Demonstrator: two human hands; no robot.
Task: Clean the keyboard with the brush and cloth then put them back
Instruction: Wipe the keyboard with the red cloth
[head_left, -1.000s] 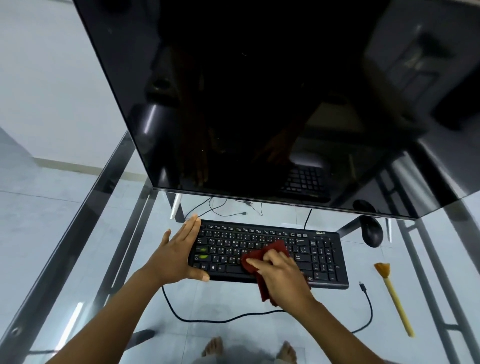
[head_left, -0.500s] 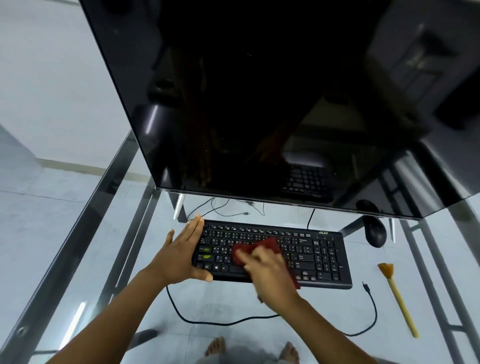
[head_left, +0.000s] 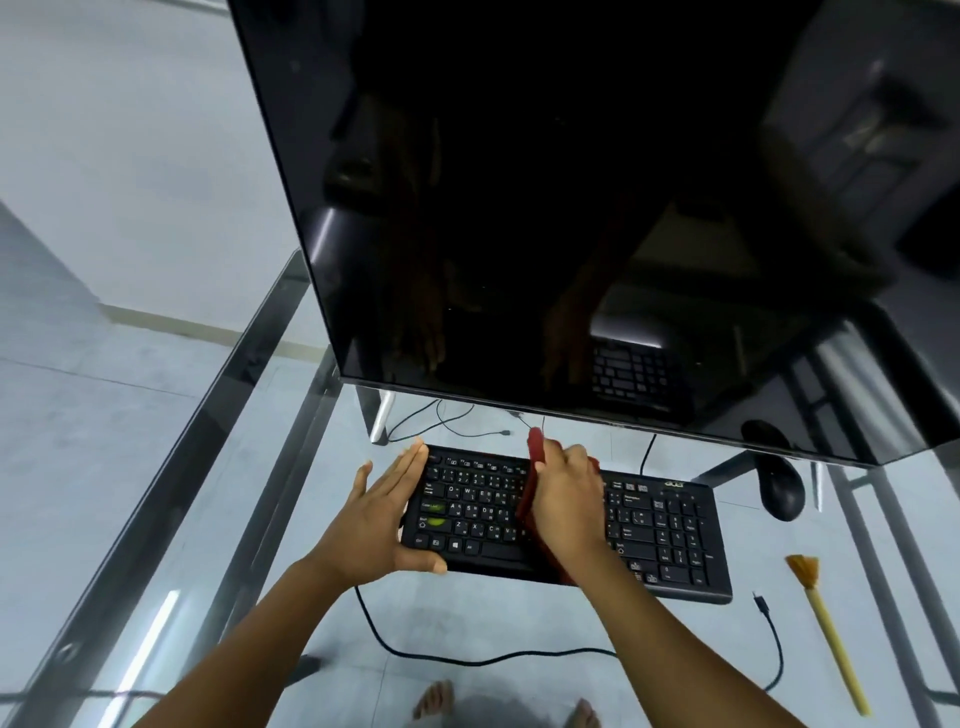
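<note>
Hands work close together at the lower middle of the frame. The left hand (head_left: 382, 519) lies flat and spread against the left end of the keyboard (head_left: 665, 540), thumb hooked under its near edge, fingers straight along its side; it grips nothing, and I judge it is there to brace the board so it does not slide on the slick glass. The right hand (head_left: 563, 501) is closed over the red cloth (head_left: 535, 457), pressing it onto the keys near the centre, cloth bunched so a fold sticks up past the knuckles. Wiping seems to be the step in hand. The brush (head_left: 826, 623) lies idle on the glass counter (head_left: 332, 613) at lower right, clear of the keyboard, within reach. The mouse (head_left: 779, 486) sits beyond, under the dark monitor (head_left: 571, 208).
</note>
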